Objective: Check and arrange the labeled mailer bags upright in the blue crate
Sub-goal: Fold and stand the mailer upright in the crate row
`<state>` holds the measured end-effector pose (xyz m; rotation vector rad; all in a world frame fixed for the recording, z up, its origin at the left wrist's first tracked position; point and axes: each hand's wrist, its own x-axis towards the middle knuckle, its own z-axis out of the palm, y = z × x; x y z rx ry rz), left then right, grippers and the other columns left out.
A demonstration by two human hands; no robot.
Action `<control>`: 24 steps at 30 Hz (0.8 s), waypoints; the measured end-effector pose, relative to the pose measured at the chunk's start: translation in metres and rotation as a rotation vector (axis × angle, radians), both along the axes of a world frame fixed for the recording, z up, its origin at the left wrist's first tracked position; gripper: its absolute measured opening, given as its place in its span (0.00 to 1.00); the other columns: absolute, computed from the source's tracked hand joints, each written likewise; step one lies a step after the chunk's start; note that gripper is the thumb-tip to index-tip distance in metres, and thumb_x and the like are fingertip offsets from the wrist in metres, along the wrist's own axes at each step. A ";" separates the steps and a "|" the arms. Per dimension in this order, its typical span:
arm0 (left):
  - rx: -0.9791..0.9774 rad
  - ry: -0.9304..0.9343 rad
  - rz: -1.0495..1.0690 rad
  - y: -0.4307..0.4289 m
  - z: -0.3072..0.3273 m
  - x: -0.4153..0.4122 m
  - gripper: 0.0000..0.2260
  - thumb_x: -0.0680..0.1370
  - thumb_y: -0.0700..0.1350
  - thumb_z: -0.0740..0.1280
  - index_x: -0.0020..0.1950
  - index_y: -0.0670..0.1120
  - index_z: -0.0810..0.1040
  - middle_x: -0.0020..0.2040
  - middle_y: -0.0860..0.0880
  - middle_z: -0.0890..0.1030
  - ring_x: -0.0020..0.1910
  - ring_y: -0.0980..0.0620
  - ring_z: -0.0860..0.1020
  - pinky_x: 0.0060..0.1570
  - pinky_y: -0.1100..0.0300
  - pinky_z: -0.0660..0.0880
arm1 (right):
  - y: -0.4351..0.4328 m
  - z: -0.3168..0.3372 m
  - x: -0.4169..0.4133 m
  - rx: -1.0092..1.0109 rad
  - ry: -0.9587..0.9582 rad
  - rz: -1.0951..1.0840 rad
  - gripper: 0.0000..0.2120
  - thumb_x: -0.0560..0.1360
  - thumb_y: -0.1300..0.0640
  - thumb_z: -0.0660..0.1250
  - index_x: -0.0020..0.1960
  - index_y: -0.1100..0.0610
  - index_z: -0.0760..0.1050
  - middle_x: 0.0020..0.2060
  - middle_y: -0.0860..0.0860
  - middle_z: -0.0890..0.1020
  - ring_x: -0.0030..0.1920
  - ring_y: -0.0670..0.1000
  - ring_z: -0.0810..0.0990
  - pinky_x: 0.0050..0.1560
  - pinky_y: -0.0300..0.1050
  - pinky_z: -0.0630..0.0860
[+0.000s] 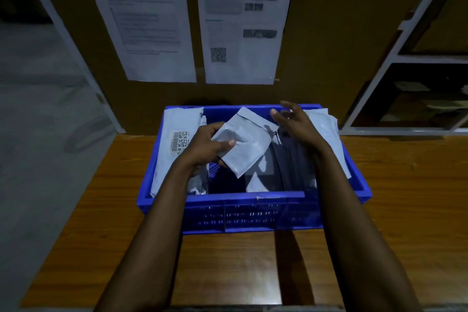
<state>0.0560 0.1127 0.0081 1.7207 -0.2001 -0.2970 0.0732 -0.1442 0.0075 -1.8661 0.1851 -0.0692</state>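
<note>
So here's where we're at: our left hand [207,148] is gripping a small grey mailer bag [247,144], thumb on its front face and fingers curled behind its left edge. We're holding it tilted, clear of the contents, over the middle of the blue crate [278,195]. Our right hand [293,121] has its fingers spread and relaxed and is holding nothing. It hovers over the far right part of the crate, just beside the small bag's upper right corner, and we honestly can't tell whether a fingertip touches it. The side of the bag facing us looks plain, no label showing. Inside the crate, a big grey mailer [174,121] leans against the left wall with its barcode label [180,143] facing up at us. Another pale mailer [326,121] stands along the right wall, partly behind our right forearm. Between them there's some dark flat stuff [288,164] that's too dim to make out. The crate sits on a wooden table [228,266], pushed near its far edge. Behind it, two printed sheets [141,20] are stuck side by side on a brown board, text too blurry to read. A white-framed shelf unit [395,58] stands off to the right.
</note>
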 end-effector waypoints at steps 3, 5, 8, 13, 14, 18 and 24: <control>0.003 0.001 -0.093 0.005 0.013 0.001 0.15 0.78 0.38 0.72 0.64 0.48 0.79 0.54 0.49 0.84 0.49 0.51 0.85 0.36 0.60 0.80 | -0.008 0.008 -0.004 0.109 0.041 0.002 0.27 0.77 0.43 0.73 0.73 0.49 0.73 0.62 0.54 0.82 0.57 0.49 0.83 0.57 0.50 0.83; -0.013 0.014 -0.141 0.008 0.019 0.002 0.15 0.78 0.39 0.72 0.64 0.48 0.80 0.55 0.49 0.85 0.51 0.51 0.85 0.41 0.57 0.82 | -0.013 0.011 -0.008 0.106 0.010 0.008 0.24 0.77 0.45 0.74 0.70 0.48 0.76 0.56 0.51 0.85 0.54 0.46 0.85 0.54 0.47 0.84; -0.095 0.033 -0.036 0.012 0.021 0.005 0.18 0.75 0.37 0.75 0.64 0.48 0.80 0.58 0.46 0.85 0.54 0.48 0.84 0.44 0.56 0.82 | -0.016 0.014 -0.014 0.128 -0.147 -0.030 0.18 0.77 0.55 0.75 0.66 0.51 0.80 0.46 0.47 0.87 0.45 0.44 0.86 0.43 0.40 0.81; -0.478 0.182 0.221 0.012 0.010 0.007 0.17 0.76 0.35 0.73 0.64 0.42 0.79 0.57 0.43 0.85 0.54 0.45 0.85 0.47 0.54 0.82 | -0.014 0.019 -0.027 0.321 -0.346 -0.185 0.14 0.74 0.62 0.77 0.56 0.51 0.80 0.44 0.53 0.86 0.42 0.48 0.84 0.38 0.40 0.79; -0.515 0.197 0.224 0.010 0.009 0.005 0.13 0.77 0.34 0.72 0.61 0.42 0.80 0.55 0.44 0.86 0.52 0.47 0.85 0.46 0.56 0.82 | -0.014 0.019 -0.029 0.331 -0.362 -0.209 0.13 0.73 0.61 0.78 0.53 0.49 0.80 0.44 0.53 0.86 0.43 0.48 0.84 0.37 0.40 0.78; -0.519 0.133 0.359 -0.002 0.011 0.000 0.09 0.77 0.32 0.70 0.57 0.40 0.81 0.48 0.46 0.87 0.46 0.48 0.85 0.41 0.60 0.82 | -0.015 0.021 -0.043 0.302 -0.398 -0.212 0.10 0.73 0.59 0.79 0.45 0.50 0.79 0.43 0.53 0.83 0.39 0.46 0.80 0.35 0.38 0.74; -0.365 -0.168 0.462 0.000 0.017 0.001 0.16 0.76 0.36 0.74 0.60 0.50 0.78 0.54 0.45 0.86 0.49 0.48 0.86 0.44 0.52 0.83 | -0.026 0.019 -0.068 0.181 -0.340 -0.112 0.06 0.80 0.60 0.71 0.56 0.56 0.84 0.48 0.48 0.87 0.46 0.46 0.82 0.41 0.36 0.77</control>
